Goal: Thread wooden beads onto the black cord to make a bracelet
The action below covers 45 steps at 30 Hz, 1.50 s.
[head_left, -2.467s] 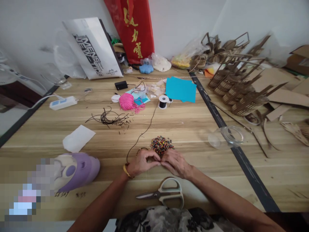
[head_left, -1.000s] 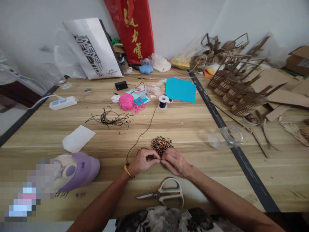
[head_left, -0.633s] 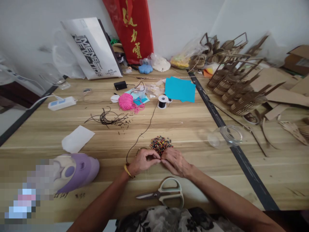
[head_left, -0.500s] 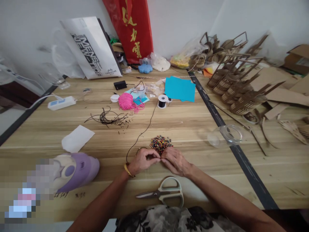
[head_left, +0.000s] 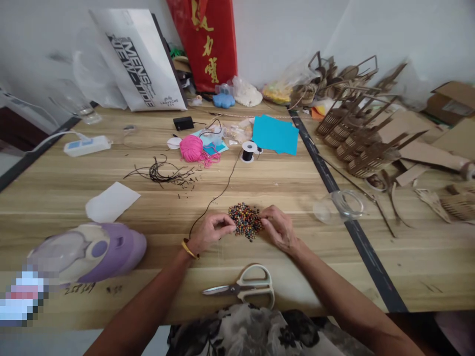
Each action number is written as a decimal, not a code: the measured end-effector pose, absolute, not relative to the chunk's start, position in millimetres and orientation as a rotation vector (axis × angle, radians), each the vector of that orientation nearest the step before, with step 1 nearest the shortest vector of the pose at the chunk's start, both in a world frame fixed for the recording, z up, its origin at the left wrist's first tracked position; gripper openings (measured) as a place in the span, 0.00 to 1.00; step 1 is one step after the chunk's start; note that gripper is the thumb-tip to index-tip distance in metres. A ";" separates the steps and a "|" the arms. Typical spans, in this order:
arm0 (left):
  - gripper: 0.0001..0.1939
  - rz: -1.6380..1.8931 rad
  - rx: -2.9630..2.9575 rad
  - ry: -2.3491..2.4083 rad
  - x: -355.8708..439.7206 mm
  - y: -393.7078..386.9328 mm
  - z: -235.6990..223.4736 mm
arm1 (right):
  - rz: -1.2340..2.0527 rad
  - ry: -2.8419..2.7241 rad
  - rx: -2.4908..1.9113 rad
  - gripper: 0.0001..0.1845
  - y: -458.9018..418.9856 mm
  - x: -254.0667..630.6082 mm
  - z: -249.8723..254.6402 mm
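Observation:
A pile of small multicoloured beads (head_left: 245,220) lies on the table between my two hands. My left hand (head_left: 214,231) is at the pile's left edge, thumb and forefinger pinched together. A thin black cord (head_left: 222,194) runs from a white-flanged spool (head_left: 248,152) down to this hand; its end at the fingertips is too fine to see. My right hand (head_left: 278,227) rests at the pile's right edge with fingers bent and the tips at the beads. Whether a bead sits between those fingertips is hidden. Scissors (head_left: 241,288) with pale handles lie below the pile, nearer my body.
At left are a purple and white device (head_left: 107,252), white paper (head_left: 113,201) and cut black cords (head_left: 159,172). Pink yarn (head_left: 191,148) and blue sheets (head_left: 275,134) lie farther back. A clear round container (head_left: 347,205) and woven baskets (head_left: 371,158) stand at right.
My hands, which met at the near edge of the beads, have moved apart to either side of the pile. The whole view has shifted slightly.

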<state>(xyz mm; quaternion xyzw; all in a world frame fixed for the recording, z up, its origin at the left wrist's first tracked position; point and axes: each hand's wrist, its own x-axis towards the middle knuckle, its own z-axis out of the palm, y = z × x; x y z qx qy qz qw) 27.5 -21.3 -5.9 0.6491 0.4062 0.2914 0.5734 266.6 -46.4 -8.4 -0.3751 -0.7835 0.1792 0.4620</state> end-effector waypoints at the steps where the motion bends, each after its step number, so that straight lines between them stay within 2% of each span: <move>1: 0.09 0.683 1.500 0.956 27.2 -21.0 -6.0 | 0.431 -1.934 -0.915 0.06 -45.8 267.2 -9.5; 10: 0.12 0.703 1.438 0.990 26.4 -17.7 2.4 | 0.446 -1.962 -0.898 0.05 -48.3 263.9 -15.7; 17: 0.10 0.754 1.456 0.980 26.2 -17.1 3.6 | 0.465 -1.964 -0.902 0.08 -49.7 259.7 -13.8; 35: 0.10 0.780 1.420 0.955 25.9 -16.9 4.2 | 0.421 -2.033 -0.887 0.06 -47.7 260.6 -10.9; 45: 0.10 0.816 1.423 0.965 26.2 -18.1 5.9 | 0.329 -2.332 -0.728 0.11 -51.3 249.6 -18.3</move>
